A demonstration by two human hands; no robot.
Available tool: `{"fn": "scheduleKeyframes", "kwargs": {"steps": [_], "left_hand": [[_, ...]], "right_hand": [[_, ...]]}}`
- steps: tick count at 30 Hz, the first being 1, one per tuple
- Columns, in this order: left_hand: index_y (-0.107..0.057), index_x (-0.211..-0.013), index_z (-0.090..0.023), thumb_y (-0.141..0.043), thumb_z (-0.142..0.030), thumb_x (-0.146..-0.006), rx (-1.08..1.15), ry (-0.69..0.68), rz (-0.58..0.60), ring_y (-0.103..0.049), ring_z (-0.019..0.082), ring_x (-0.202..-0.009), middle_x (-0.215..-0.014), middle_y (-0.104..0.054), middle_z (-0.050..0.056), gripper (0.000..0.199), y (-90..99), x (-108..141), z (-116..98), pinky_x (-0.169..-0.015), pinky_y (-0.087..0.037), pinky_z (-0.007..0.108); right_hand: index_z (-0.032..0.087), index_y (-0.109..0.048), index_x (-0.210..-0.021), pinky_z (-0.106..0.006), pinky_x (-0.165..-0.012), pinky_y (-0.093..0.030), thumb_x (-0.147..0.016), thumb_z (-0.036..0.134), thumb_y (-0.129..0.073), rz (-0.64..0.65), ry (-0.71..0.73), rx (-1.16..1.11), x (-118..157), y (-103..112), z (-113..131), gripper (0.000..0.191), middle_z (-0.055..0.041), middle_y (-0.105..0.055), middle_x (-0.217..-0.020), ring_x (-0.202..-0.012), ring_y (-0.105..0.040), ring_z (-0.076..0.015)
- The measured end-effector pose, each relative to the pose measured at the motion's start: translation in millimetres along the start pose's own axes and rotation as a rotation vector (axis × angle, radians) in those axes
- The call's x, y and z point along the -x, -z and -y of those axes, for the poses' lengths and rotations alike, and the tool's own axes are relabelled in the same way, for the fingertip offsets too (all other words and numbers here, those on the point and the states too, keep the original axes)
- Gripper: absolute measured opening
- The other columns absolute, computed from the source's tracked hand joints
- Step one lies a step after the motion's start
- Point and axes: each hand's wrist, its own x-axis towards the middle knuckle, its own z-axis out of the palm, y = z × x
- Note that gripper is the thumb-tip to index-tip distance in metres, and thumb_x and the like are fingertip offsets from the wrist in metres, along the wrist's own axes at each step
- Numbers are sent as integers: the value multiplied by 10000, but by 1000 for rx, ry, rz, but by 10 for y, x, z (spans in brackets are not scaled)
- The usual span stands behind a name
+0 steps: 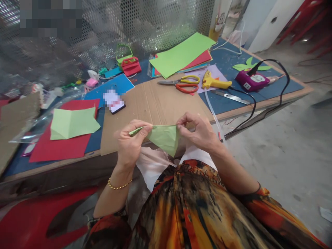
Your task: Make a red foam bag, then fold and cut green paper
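A folded piece of light green paper (164,138) is stretched between my two hands, above my lap at the table's front edge. My left hand (132,143) pinches its left end between thumb and fingers, with a narrow green tip showing past the grip. At the right end, my right hand (197,129) pinches the top corner. The paper's upper edge runs straight, and its lower part hangs down to a point. Beyond the hands lies a sheet of brown cardboard (147,103) on the table.
Scissors (181,84), a yellow glue gun (215,82) and a metal blade (231,97) lie toward the right. A purple power box (251,81) trails black cables over the edge. Left are a phone (114,102), creased green paper (74,122) and red paper (61,147). Green sheets (184,53) are stacked behind.
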Motion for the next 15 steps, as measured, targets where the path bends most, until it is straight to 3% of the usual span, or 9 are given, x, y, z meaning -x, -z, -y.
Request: {"fn": "scheduleKeyframes", "kwargs": {"steps": [4, 7, 9, 11, 13, 15], "left_hand": [[-850, -751, -246, -884, -284, -833, -22, 5, -94, -690, 149, -705, -736, -764, 7, 97, 76, -28, 24, -625, -528, 254], [-845, -758, -241, -884, -340, -839, -56, 23, -96, -690, 162, -715, -743, -765, 16, 134, 54, -37, 26, -633, -534, 272], [-840, -762, -240, -871, -367, -850, -82, 6, -48, -694, 167, -729, -757, -774, 19, 157, -15, -31, 14, -668, -544, 286], [-841, -767, -247, -859, -363, -861, -113, -61, -2, -697, 168, -739, -766, -785, 16, 151, -97, -22, -8, -735, -554, 308], [-848, -774, -255, -855, -355, -872, -136, -116, 35, -706, 173, -755, -781, -801, 18, 141, -158, -14, -35, -794, -559, 328], [-855, -786, -253, -838, -391, -905, -106, -74, 82, -710, 177, -754, -785, -807, 28, 183, -181, -8, -55, -768, -562, 323]], "right_hand": [[233, -672, -817, -370, -768, -485, -857, 242, -644, -151, -42, 54, 45, 97, -127, 50, -18, -739, -806, -748, -640, -187], [233, -731, -948, -398, -822, -511, -989, 300, -589, -191, 75, 91, 28, 96, -33, 163, -58, -771, -917, -875, -684, -221], [220, -763, -1101, -441, -923, -495, -1064, 361, -545, -152, 207, 151, -16, 34, 89, 262, -107, -795, -1085, -1043, -692, -262], [209, -771, -1148, -459, -954, -447, -1081, 393, -563, -54, 305, 223, -74, -54, 182, 285, -125, -802, -1147, -1082, -682, -278], [212, -769, -1034, -432, -907, -405, -1082, 380, -599, 69, 316, 244, -124, -127, 207, 245, -90, -809, -1020, -959, -683, -242], [211, -741, -912, -403, -860, -372, -1084, 343, -613, 150, 267, 205, -150, -157, 171, 252, -44, -784, -871, -830, -657, -193]]}}
